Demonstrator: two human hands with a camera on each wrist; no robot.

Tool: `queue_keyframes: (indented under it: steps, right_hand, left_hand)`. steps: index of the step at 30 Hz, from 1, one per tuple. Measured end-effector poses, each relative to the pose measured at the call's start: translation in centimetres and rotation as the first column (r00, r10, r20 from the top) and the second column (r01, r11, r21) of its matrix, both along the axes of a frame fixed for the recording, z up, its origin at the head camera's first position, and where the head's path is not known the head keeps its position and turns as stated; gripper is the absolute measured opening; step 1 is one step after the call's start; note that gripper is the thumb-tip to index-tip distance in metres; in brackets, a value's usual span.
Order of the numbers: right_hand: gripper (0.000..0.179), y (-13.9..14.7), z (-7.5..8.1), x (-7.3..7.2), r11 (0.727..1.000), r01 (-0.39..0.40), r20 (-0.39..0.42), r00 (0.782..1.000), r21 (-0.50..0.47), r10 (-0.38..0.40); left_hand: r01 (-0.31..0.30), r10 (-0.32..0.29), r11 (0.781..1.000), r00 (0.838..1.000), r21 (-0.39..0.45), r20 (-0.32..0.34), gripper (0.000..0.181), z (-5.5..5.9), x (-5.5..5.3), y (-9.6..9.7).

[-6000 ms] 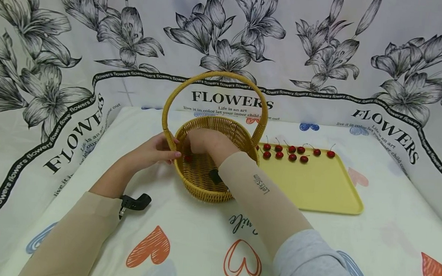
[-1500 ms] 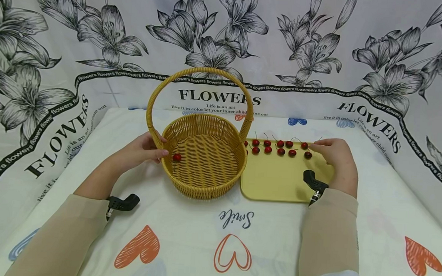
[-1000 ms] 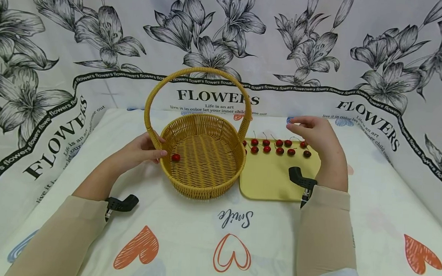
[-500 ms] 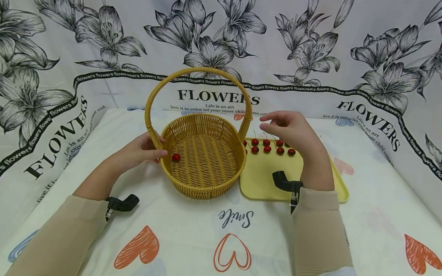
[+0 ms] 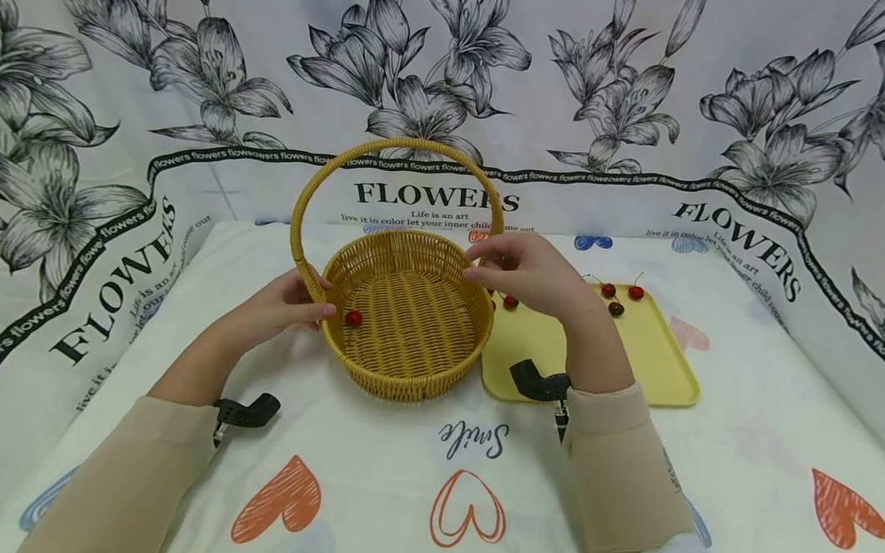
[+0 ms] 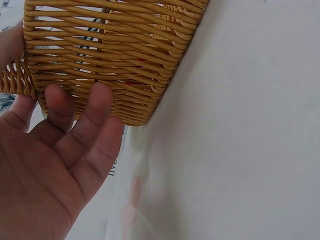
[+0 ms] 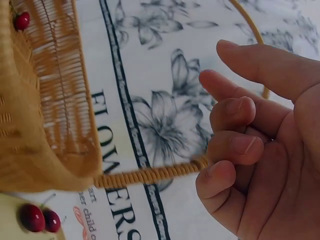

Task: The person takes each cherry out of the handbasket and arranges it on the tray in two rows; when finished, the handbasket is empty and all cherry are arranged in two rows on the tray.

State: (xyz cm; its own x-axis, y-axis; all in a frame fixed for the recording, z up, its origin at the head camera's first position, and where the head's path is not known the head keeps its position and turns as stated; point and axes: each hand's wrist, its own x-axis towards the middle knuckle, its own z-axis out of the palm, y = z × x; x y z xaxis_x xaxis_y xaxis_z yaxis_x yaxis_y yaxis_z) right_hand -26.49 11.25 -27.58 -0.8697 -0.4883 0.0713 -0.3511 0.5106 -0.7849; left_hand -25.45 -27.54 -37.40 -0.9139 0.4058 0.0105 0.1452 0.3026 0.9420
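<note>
My left hand grips the left side of the yellow wicker basket, thumb at the rim beside the handle base; in the left wrist view its other fingers lie against the woven outside wall. One red cherry sits inside the basket, near that hand. My right hand hovers at the basket's right rim by the handle. In the right wrist view its thumb and index finger stand apart with nothing between them, the other fingers loosely curled. Behind it, several cherries lie along the yellow tray's back edge, partly hidden.
The tray lies right of the basket, its left end close against it. The tall basket handle arches over the opening. Both stand on a white cloth printed with hearts, before a flower-patterned backdrop.
From inside the basket my right hand went to the tray, then back left to the basket rim. A dark cherry now lies in the tray's front row. The left hand keeps its grip.
</note>
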Motion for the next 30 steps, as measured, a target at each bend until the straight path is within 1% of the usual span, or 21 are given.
queue_keyframes:
  steps: [3,6,10,14,16,19,20,23,26,27,30]
  right_hand:
    - [0.025,-1.9,0.3,0.0,0.998,-0.06,-0.013,0.998,0.027,0.06]
    - [0.024,-3.8,0.5,-0.4,0.992,-0.112,-0.031,0.993,0.05,0.114]
    - [0.023,-6.4,0.6,-1.8,0.976,-0.202,-0.035,0.978,0.084,0.205]
    - [0.023,-9.2,0.5,-3.4,0.943,-0.302,0.005,0.953,0.139,0.304]
    - [0.024,-10.7,0.2,-4.1,0.919,-0.349,0.043,0.937,0.185,0.348]
    - [0.026,-13.0,-0.5,-4.9,0.874,-0.408,0.143,0.913,0.264,0.383]
    - [0.028,-13.7,-0.8,-5.0,0.853,-0.43,0.174,0.902,0.296,0.394]
    - [0.03,-15.6,-1.6,-5.1,0.778,-0.486,0.237,0.874,0.399,0.424]
    - [0.029,-17.0,-2.5,-5.1,0.705,-0.519,0.247,0.853,0.484,0.459]
    - [0.028,-17.4,-2.7,-5.0,0.688,-0.518,0.246,0.853,0.509,0.461]
    - [0.023,-18.4,-3.5,-4.9,0.655,-0.506,0.214,0.853,0.561,0.475]
  left_hand:
    - [0.005,-0.005,1.0,1.0,0.005,-0.013,0.04,-0.2,0.0,-0.3]
    - [0.004,-0.004,1.0,1.0,0.004,-0.015,0.04,-0.2,0.0,-0.4]
    - [0.005,-0.005,1.0,1.0,-0.004,-0.013,0.042,-0.1,0.0,-0.4]
    - [0.008,-0.008,1.0,1.0,0.001,-0.009,0.042,-0.1,-0.1,-0.3]
    - [0.012,-0.012,1.0,1.0,0.009,-0.008,0.042,-0.3,-0.1,-0.3]
    - [0.019,-0.019,1.0,1.0,0.022,-0.006,0.042,-0.5,-0.1,-0.4]
    - [0.023,-0.023,0.999,1.0,0.026,-0.007,0.042,-0.5,-0.1,-0.3]
    - [0.03,-0.03,0.999,1.0,0.033,-0.005,0.041,-0.6,-0.2,-0.3]
    - [0.028,-0.028,0.999,1.0,0.04,-0.002,0.041,-0.6,-0.2,-0.3]
    - [0.025,-0.025,0.999,1.0,0.042,-0.001,0.042,-0.5,-0.2,-0.3]
    - [0.012,-0.012,0.999,1.0,0.043,0.004,0.041,-0.5,-0.1,-0.6]
